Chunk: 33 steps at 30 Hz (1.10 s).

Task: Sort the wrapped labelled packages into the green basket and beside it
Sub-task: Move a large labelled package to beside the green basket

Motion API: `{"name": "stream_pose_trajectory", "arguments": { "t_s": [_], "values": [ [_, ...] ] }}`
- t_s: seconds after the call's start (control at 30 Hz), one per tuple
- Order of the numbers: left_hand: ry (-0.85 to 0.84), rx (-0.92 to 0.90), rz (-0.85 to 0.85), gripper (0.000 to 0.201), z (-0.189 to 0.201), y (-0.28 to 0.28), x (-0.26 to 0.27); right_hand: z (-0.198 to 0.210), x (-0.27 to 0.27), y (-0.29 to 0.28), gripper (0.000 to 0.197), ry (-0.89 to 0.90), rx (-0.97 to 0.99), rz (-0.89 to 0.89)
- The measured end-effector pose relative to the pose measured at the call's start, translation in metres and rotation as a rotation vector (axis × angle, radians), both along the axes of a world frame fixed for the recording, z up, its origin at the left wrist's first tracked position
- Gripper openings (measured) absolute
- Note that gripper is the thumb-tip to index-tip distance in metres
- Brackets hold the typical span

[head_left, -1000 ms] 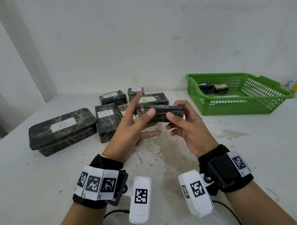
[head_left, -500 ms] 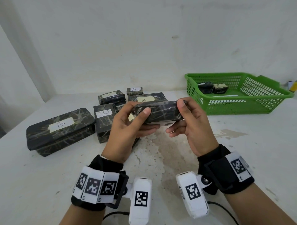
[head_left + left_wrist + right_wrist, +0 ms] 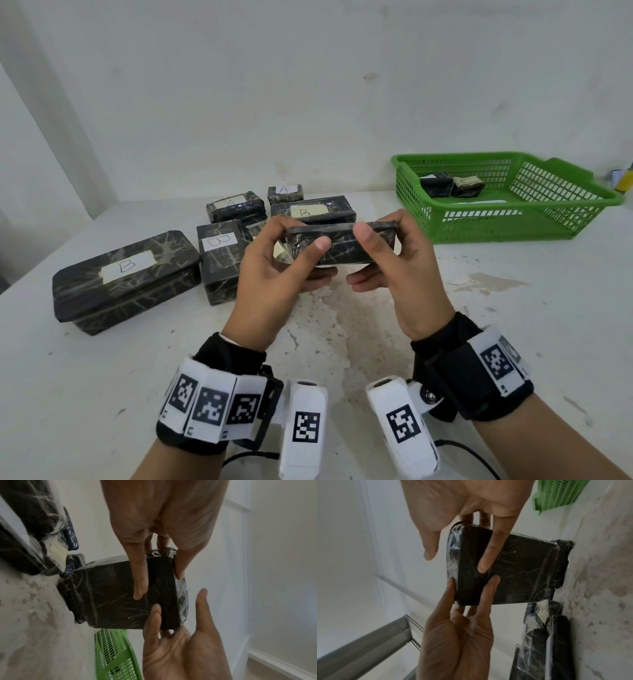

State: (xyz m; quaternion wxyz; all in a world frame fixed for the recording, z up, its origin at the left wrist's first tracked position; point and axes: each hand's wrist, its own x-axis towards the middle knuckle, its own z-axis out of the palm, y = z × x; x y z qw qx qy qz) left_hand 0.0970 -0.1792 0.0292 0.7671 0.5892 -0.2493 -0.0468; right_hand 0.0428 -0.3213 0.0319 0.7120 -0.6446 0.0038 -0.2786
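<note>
While it is raised above the surface, a black wrapped package is pinched by both hands, the left hand at 9 o'clock and the right hand at 3 o'clock; the green basket is seen at 2 o'clock.

The head view looks forward and down from above the white surface toward the wall, taking in both hands. Each wrist view looks along its own hand, very near, rolled sideways. All three share the black film-wrapped package and the green plastic mesh basket.
</note>
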Motion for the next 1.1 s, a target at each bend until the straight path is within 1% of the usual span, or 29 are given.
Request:
{"name": "stream_pose_trajectory", "arguments": {
  "t_s": [0.17, 0.33, 0.47, 0.57, 0.63, 0.73, 0.9, 1.03, 1.1],
  "values": [
    [0.015, -0.003, -0.018, 0.038, 0.0027, 0.0024, -0.002, -0.001, 0.0004, 0.0024, 0.032, -0.011, -0.039, -0.051],
    [0.0, 0.007, 0.021, 0.035, -0.0007, -0.0003, -0.0021, 0.0, 0.001, 0.0003, 0.034, 0.027, -0.04, -0.022],
    [0.006, 0.003, 0.014, 0.04, 0.0008, 0.0017, -0.0012, -0.0025, 0.0017, 0.0022, 0.039, 0.035, -0.059, -0.034],
    [0.004, -0.039, -0.032, 0.033, 0.0039, 0.0049, -0.0011, -0.0029, 0.0022, 0.0033, 0.038, 0.018, -0.038, -0.027],
    [-0.006, -0.039, -0.026, 0.03, 0.0045, 0.0047, -0.0017, -0.0021, 0.0021, 0.0028, 0.037, 0.016, -0.028, -0.015],
    [-0.045, -0.006, 0.009, 0.032, 0.0031, 0.002, -0.0026, -0.0008, 0.0012, 0.002, 0.038, 0.012, -0.025, 0.005],
    [-0.005, -0.018, -0.013, 0.043, 0.0036, 0.0038, -0.0005, 0.0011, 0.0012, 0.0016, 0.033, 0.004, -0.027, 0.002],
    [-0.033, -0.011, 0.012, 0.034, 0.0013, 0.0019, -0.0006, 0.0015, 0.0013, -0.0006, 0.031, -0.01, -0.03, 0.004],
    [-0.029, -0.006, 0.027, 0.034, 0.0002, 0.0004, -0.0004, 0.0006, 0.0014, -0.0013, 0.032, -0.005, -0.031, 0.019]
  ]
}}
